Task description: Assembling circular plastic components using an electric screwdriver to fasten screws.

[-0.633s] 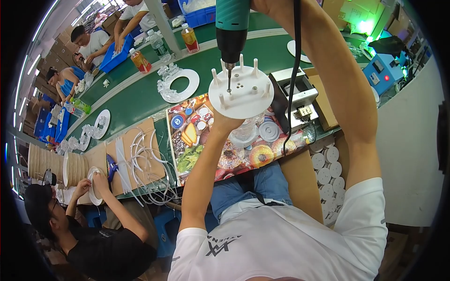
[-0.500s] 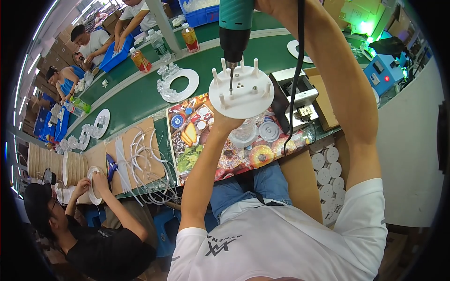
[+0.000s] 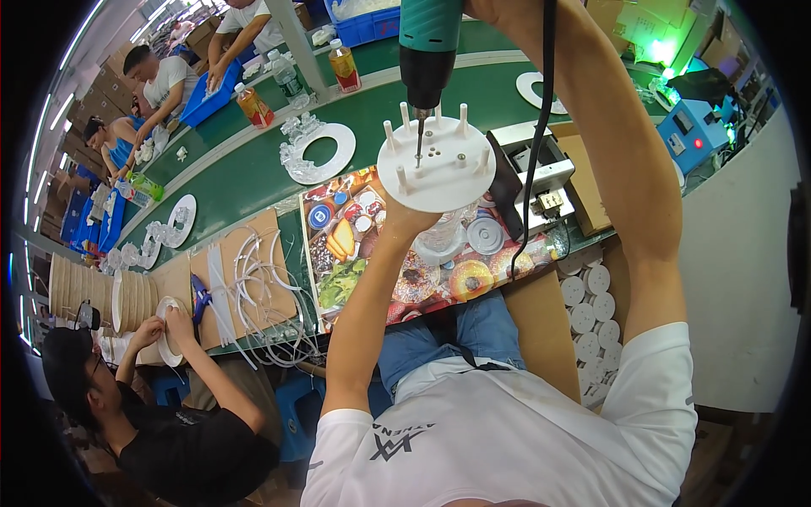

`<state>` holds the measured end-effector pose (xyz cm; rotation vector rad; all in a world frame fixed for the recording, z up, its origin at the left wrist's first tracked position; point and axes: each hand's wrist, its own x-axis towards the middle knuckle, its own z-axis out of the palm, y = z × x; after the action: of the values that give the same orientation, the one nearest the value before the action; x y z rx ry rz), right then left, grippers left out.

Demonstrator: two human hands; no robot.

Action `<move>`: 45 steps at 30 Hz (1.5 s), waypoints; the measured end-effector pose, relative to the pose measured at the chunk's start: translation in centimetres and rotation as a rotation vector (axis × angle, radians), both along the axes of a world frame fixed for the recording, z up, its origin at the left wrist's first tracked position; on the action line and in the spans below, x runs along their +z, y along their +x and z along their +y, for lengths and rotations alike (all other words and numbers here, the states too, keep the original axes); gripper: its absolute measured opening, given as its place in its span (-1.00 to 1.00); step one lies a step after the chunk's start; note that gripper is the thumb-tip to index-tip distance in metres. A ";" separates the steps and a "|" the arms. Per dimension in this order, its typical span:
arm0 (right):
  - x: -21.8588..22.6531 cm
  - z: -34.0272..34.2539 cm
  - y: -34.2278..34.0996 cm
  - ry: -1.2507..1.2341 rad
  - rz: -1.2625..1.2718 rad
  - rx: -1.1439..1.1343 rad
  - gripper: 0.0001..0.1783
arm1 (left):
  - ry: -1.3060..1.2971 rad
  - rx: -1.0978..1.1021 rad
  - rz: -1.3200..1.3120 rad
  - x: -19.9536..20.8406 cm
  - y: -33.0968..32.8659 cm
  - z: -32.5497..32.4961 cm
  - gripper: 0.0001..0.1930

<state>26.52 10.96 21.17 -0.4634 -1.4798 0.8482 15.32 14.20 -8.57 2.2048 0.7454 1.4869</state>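
Observation:
My left hand supports a round white plastic plate from beneath. Most of its fingers are hidden under the plate. Upright white pegs stand around the plate's rim, and small holes and screw heads show near its middle. At the top edge, my right hand grips a teal and black power screwdriver, partly cut off by the picture. Its long bit points straight down and meets the plate's face left of the middle. A black cord hangs from above in front of my right forearm.
Below the plate lie a food-patterned mat and clear plastic parts. A metal fixture stands to the right, above a carton of white discs. White rings lie on the green table. A co-worker sits at left.
The screwdriver and the plate have shifted very slightly to the right together, with the bit still on the plate. A far co-worker at upper left has lowered an arm toward the table.

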 end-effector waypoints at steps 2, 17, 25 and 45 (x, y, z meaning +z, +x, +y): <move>0.1 -0.3 -0.1 0.019 0.015 0.006 -0.79 | 0.146 0.055 0.110 -0.3 -0.1 0.2 -0.29; 0.2 -0.9 -0.3 -0.002 0.022 0.029 -0.82 | -0.118 -0.053 -0.140 1.1 0.6 -0.8 -0.40; 0.4 -1.3 -0.5 0.113 -0.159 0.105 -0.81 | 0.152 0.110 0.043 0.5 0.3 -0.4 -0.52; -0.5 -1.6 -0.4 0.081 -0.103 0.004 -0.80 | -0.132 -0.002 0.035 0.7 1.3 -0.2 -0.45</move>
<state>26.09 9.37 20.71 -0.4490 -1.6037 0.7740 16.66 13.99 -7.86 2.1372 0.8277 1.3598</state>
